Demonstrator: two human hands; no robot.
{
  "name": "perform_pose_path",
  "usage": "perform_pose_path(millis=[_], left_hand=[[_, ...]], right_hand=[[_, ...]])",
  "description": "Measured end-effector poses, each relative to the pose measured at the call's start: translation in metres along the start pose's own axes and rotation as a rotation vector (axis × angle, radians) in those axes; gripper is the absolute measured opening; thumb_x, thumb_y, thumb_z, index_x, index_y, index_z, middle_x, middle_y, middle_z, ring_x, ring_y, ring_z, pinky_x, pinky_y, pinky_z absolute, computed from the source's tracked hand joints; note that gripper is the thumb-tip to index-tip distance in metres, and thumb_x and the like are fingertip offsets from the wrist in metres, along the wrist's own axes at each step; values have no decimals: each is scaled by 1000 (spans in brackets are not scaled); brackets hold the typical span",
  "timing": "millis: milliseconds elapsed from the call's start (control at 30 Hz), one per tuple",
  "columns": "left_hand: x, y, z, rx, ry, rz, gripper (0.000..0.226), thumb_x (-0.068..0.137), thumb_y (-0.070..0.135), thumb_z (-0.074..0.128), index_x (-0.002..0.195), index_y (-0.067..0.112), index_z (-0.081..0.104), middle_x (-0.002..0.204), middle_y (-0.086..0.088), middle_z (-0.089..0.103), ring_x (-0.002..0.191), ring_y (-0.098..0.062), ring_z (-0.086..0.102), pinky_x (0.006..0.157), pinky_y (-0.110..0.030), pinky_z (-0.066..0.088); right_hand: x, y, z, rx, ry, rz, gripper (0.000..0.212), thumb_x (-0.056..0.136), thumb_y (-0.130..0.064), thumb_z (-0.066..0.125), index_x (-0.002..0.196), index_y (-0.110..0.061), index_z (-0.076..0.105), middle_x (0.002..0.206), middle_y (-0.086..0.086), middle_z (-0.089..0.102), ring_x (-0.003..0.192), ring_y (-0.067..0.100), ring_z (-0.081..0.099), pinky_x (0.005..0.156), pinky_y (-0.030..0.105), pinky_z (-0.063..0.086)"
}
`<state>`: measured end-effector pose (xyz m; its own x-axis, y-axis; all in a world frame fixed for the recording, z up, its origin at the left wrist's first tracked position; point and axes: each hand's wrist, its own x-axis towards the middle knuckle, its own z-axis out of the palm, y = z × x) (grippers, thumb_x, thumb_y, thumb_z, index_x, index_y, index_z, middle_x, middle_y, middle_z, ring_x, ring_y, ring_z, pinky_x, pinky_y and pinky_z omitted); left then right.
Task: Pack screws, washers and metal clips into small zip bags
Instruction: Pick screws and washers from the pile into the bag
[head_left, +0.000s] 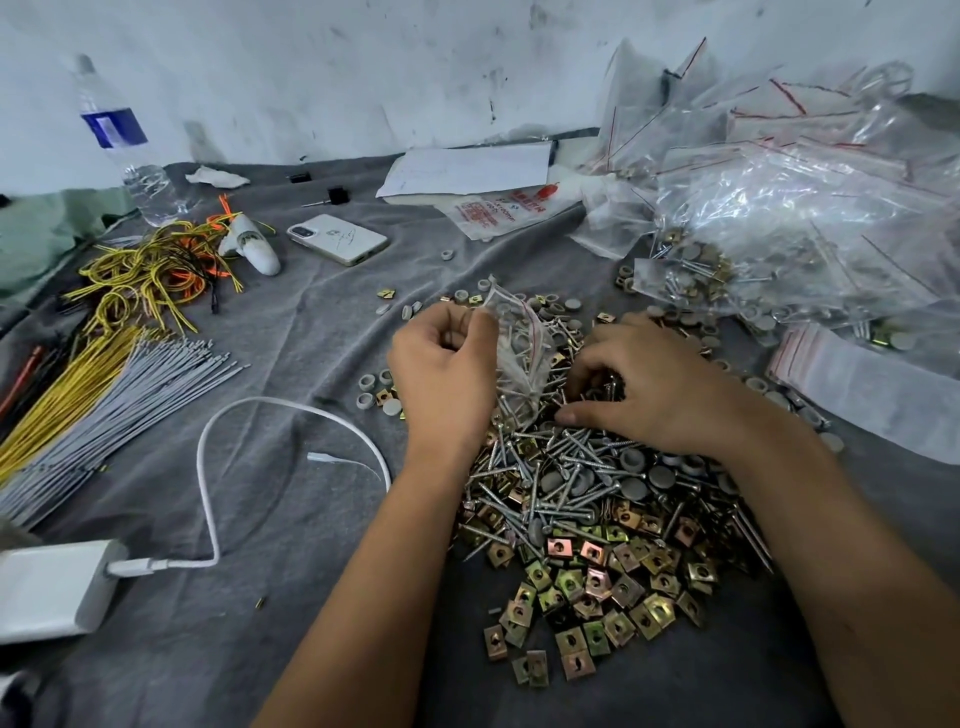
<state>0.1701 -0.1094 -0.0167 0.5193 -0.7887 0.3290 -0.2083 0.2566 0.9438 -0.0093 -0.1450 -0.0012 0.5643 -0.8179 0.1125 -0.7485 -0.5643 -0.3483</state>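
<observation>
Plastic packet (498, 210) by the papers: red print, only "100mm" can be made out
Water bottle (122, 140): blue label, wording too blurred to read
Phone (337, 239): no readable marking

Left hand (441, 364) grips small zip bag (511, 343), screws inside. Right hand (657, 384), fingers curled, picks in screw pile (545, 467). Metal clips (597, 587) nearer, on grey cloth (291, 322).
</observation>
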Motion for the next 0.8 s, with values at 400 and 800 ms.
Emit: perform_pose_path(millis=[400, 800], left_hand=[[2, -2, 0, 12, 36, 11, 35, 88, 11, 63, 58, 14, 44, 54, -4, 38, 56, -19, 33, 55, -34, 29], [1, -3, 1, 13, 56, 38, 35, 88, 6, 63, 59, 11, 45, 54, -4, 38, 55, -18, 33, 53, -32, 29]], right_hand=[[-4, 3, -1, 415, 335, -96, 9, 89, -19, 74, 85, -24, 67, 94, -8, 67, 91, 5, 58, 79, 22, 44], [0, 3, 9, 16, 21, 8, 49, 74, -69, 69, 112, -39, 67, 116, -14, 52, 117, 10, 37, 104, 44, 39]])
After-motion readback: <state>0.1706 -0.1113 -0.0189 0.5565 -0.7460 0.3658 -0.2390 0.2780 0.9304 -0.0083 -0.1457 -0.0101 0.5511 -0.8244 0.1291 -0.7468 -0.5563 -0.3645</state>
